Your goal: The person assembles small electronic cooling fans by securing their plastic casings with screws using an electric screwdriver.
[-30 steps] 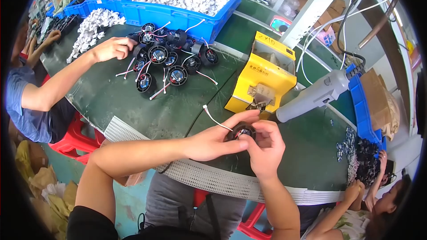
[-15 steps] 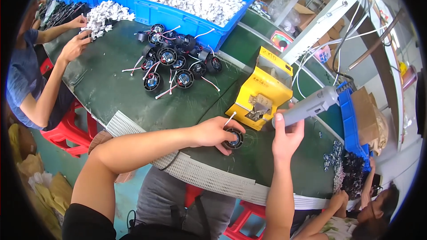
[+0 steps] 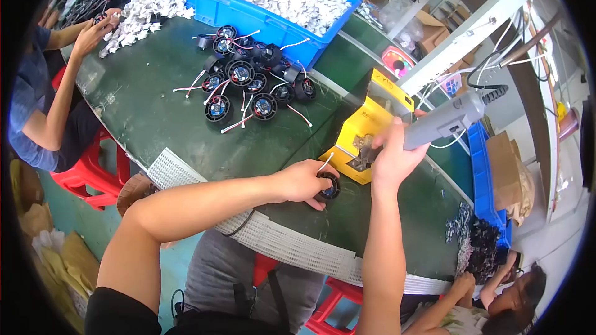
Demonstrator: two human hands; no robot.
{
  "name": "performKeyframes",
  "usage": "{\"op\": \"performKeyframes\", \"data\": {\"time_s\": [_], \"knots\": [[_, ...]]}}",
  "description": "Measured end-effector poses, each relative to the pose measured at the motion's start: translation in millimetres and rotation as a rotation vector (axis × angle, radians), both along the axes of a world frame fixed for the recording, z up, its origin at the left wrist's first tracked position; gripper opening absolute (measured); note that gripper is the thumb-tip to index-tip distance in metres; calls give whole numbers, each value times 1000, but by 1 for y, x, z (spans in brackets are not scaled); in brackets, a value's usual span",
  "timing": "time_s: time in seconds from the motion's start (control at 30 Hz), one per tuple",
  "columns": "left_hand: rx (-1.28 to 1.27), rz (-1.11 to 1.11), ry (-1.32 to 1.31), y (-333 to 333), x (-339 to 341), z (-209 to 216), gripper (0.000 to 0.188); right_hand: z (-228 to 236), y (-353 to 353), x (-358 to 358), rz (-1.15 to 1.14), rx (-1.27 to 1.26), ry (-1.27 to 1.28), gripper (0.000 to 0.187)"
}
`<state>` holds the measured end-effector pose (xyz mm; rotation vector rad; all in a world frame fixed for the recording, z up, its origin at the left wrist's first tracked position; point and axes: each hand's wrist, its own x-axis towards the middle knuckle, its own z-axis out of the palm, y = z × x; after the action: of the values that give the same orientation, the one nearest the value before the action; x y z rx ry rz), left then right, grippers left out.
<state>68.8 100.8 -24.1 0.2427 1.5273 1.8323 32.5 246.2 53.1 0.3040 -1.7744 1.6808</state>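
- Change since the earlier frames: the two hands were together on the part a second ago and are now apart; since the last frame the right hand has moved up to the front of the yellow box. A co-worker's hand, seen at the round parts a second ago, is now beside the white pieces.
- Markings: the yellow sheet-sided box (image 3: 359,123), right of centre on the dark green tabletop (image 3: 161,105), carries dark handwritten characters on its top panel and fainter dark lettering on its front; the latter is blurred.
- Left hand (image 3: 302,183): thumb and fingers curled around the rim of a black round open-framed plastic part (image 3: 329,187), which sits close to the middle of the tabletop's near edge. A white-tipped wire lead (image 3: 326,160) stands up from it.
- Right hand (image 3: 397,160): clamped around a grey cylindrical plastic power driver (image 3: 444,123), held tilted, its nose toward the silver metal outlet (image 3: 364,149) on the box. Contact between tip and outlet cannot be told.
- Surroundings: a cluster of similar black round parts (image 3: 241,73) with wire leads lies toward the tabletop's far edge, beside a blue plastic bin (image 3: 231,13) of white pieces.
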Motion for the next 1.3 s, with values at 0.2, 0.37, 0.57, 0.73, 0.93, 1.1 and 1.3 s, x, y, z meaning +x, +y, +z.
{"op": "performKeyframes", "data": {"time_s": [0.2, 0.37, 0.57, 0.73, 0.93, 1.1, 1.3], "knots": [[-3, 49, 5, -1, 1, -3, 34, -4, -4, 19, 16, -88, 7, 47], [-7, 25, 30, -2, 1, -2, 34, -17, -15, 51, 109, -189, -32, 49], [5, 30, 39, -1, -1, -2, 33, -28, -22, 58, 246, -226, -45, 46], [-13, 36, 40, -1, 1, 2, 32, -28, -24, 59, 282, -273, -64, 45], [-4, 48, 34, -1, 1, -1, 30, -33, -25, 58, 287, -246, -71, 44], [-27, 50, 50, -2, 2, 4, 31, -40, -21, 55, 302, -173, -85, 47], [-35, 51, 44, -2, 3, 4, 31, -44, -19, 55, 416, -225, -63, 44]]}}
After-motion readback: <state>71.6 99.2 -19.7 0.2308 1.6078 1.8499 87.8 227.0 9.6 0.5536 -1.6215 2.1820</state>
